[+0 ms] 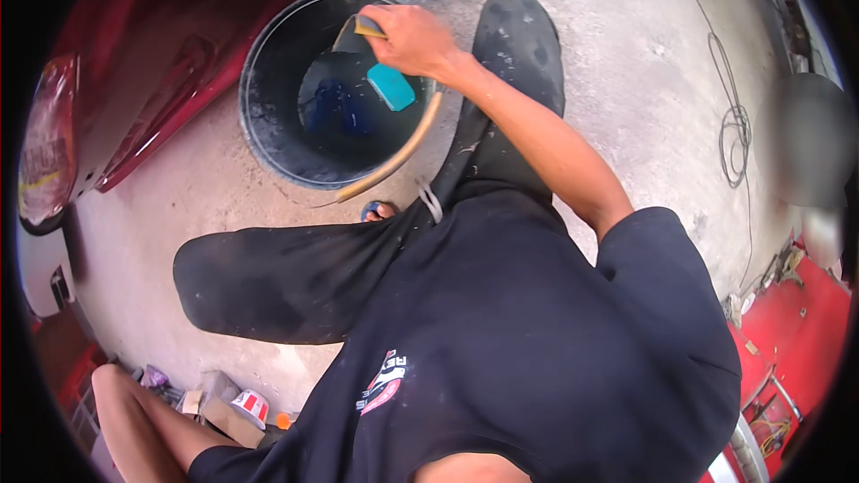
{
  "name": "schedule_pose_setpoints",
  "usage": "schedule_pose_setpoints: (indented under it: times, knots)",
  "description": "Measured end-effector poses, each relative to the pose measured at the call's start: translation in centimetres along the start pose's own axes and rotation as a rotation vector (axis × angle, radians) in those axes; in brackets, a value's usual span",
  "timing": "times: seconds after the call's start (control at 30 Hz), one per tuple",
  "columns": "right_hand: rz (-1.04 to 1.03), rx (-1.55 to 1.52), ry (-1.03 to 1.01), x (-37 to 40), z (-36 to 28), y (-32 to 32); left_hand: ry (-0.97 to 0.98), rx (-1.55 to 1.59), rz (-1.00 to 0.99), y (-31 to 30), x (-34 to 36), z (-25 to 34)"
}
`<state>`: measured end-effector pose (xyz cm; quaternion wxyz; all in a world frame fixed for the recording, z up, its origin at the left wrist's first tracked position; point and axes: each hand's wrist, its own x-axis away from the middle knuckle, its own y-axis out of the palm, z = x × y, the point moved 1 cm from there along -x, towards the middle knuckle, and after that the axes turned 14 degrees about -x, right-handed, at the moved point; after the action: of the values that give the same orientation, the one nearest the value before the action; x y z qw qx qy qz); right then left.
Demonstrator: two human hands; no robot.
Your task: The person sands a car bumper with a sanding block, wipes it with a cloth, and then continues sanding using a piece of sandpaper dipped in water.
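My right hand point(410, 40) is over the rim of a black bucket point(255, 116), fingers closed on a bent grey sheet with a yellowish edge point(356, 33) that looks like sandpaper. A teal block point(391, 88) is just below that hand, inside the bucket. Dark water point(358, 139) lies in the bucket, and a blue thing point(331, 107) shows in it, its shape unclear. The bucket's handle, with a tan sleeve point(394, 159), hangs down along the near side. My left arm is bent at the lower left; its hand is out of sight.
Red vehicle bodywork with a lamp point(49, 134) stands at the left. My dark-trousered knees are on both sides of the bucket. A thin cable point(735, 139) lies on the concrete at the right. Boxes and a white-and-red tub point(251, 406) are at the lower left.
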<state>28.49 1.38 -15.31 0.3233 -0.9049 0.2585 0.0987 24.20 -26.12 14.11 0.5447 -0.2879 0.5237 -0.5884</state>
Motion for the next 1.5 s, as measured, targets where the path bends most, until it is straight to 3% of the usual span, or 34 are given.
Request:
schedule_pose_setpoints:
  times: [1.5]
  knots:
    - [0.062,-0.021,-0.003,-0.2,0.4,0.8,0.021,-0.026,0.006,0.0,-0.1,0.7]
